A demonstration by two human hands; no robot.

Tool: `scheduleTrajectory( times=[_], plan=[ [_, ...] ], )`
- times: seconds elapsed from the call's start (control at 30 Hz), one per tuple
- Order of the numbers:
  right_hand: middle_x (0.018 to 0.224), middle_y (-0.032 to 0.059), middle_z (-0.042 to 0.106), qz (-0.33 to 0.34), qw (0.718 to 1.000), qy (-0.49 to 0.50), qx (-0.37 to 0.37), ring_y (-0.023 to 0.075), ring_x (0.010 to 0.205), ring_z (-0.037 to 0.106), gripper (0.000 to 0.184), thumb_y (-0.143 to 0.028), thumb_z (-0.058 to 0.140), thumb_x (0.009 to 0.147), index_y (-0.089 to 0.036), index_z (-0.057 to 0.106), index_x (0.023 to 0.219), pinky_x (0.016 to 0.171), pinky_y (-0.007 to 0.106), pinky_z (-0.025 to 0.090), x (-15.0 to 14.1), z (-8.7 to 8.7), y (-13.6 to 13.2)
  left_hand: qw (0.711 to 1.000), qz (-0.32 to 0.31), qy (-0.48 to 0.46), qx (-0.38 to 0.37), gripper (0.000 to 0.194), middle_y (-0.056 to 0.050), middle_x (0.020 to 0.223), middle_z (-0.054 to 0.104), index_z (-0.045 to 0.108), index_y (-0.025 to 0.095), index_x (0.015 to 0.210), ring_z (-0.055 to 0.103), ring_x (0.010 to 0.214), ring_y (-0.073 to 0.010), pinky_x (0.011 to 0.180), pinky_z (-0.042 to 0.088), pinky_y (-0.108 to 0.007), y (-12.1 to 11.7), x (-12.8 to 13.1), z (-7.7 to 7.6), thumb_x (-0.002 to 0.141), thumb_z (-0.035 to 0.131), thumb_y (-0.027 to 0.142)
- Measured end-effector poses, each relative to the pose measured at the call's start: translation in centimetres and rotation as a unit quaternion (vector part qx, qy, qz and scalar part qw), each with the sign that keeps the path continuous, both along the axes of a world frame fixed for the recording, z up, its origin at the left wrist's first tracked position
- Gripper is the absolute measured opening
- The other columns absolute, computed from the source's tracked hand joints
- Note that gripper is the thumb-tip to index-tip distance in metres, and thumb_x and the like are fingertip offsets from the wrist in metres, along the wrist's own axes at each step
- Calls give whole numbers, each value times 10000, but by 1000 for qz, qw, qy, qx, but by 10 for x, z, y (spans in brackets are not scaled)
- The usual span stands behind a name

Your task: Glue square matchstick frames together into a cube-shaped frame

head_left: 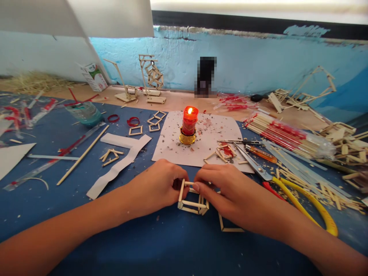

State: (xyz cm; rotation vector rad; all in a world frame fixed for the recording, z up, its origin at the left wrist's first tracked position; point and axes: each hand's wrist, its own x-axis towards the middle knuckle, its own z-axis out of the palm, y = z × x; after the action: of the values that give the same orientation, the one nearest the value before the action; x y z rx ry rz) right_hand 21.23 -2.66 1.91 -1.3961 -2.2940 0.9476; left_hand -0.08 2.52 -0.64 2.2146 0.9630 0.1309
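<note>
Blue tabletop (149,245), candle (189,124), hands (162,183) holding stick frame (190,204)

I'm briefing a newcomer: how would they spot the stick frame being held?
On the blue tabletop, find the lit red candle. Straight below it in the picture, the left hand and right hand hold the stick frame. It is boxy and three-dimensional, unlike the flat stick squares left of the candle.

Dark object (206,74) pixelated, held stick frame (192,204) partly hidden
</note>
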Motion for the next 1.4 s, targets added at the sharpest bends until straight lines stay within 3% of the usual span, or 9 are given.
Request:
scheduleTrajectory(
  times=[0.23, 0.4, 0.5, 0.73, 0.83, 1.13, 1.2, 1.3, 1.4],
  plan=[
    [782, -7, 643, -31, 999, -18, 21, 148, 750, 575, 288, -237, 491, 1050, -196, 629, 800, 695, 299, 374, 2, 8, 2, 1000, 5, 3, -19, 198, 30, 543, 574, 738, 155, 736, 474, 491, -88, 474, 325, -210, 1, 3, 5, 872, 639, 260],
    [882, 42, 728, -97, 983, -98, 124, 200, 776, 639, 221, -237, 514, 1017, -214, 734, 1005, 694, 332, 397, 35, 22, 16, 1000, 5, 3, -12, 173, 25, 555, 594, 756, 156, 767, 464, 482, -81, 468, 327, -203, 2, 3, 3, 858, 638, 245],
    [935, 84, 757, -145, 968, -144, 148, 244, 821, 672, 216, -253, 549, 991, -201, 758, 1010, 689, 350, 416, 56, 28, 22, 1000, 8, 8, -10, 185, 9, 581, 629, 770, 159, 799, 480, 483, -92, 460, 335, -209, 2, 2, 0, 865, 630, 261],
    [970, 43, 761, 0, 994, -101, 48, 207, 911, 686, 218, -209, 547, 985, -230, 756, 1042, 798, 329, 474, 44, 9, 0, 1000, -20, 5, -2, 216, -5, 636, 641, 762, 147, 809, 479, 535, -102, 515, 347, -226, 3, 2, 2, 888, 594, 258],
    [1001, 54, 757, -11, 995, -84, 57, 209, 946, 680, 233, -205, 531, 996, -215, 754, 1064, 845, 339, 472, 36, 5, -2, 1000, -24, 11, -3, 235, -4, 631, 630, 752, 140, 787, 441, 531, -100, 510, 324, -230, 3, 3, 5, 896, 578, 254],
    [883, 37, 722, 28, 997, -67, -2, 183, 813, 650, 285, -74, 544, 878, -199, 750, 1031, 721, 291, 466, 16, 4, -4, 1000, -19, 19, -13, 202, -1, 623, 640, 760, 134, 823, 504, 542, -112, 514, 329, -223, 2, 4, 9, 874, 592, 235],
    [939, 59, 727, 26, 997, -71, 23, 200, 877, 665, 295, -78, 535, 891, -190, 739, 1073, 769, 306, 482, 17, 4, -6, 1000, -16, 19, -15, 196, 7, 605, 621, 754, 135, 809, 498, 536, -111, 509, 325, -224, 2, 4, 10, 873, 597, 234],
    [970, 86, 730, -13, 989, -112, 96, 222, 898, 669, 233, -142, 525, 941, -180, 736, 1034, 797, 342, 482, 39, 10, 1, 1000, -9, 18, -15, 198, 8, 609, 610, 737, 145, 776, 492, 532, -114, 508, 323, -232, 1, 3, 9, 878, 603, 248],
    [859, 76, 738, -117, 965, -199, 122, 212, 733, 651, 221, -244, 528, 966, -194, 742, 945, 653, 332, 446, 83, 21, 17, 1000, 1, 12, -10, 201, -2, 622, 613, 716, 151, 757, 501, 539, -124, 519, 337, -241, 0, 2, 7, 882, 613, 270]
  ],
)
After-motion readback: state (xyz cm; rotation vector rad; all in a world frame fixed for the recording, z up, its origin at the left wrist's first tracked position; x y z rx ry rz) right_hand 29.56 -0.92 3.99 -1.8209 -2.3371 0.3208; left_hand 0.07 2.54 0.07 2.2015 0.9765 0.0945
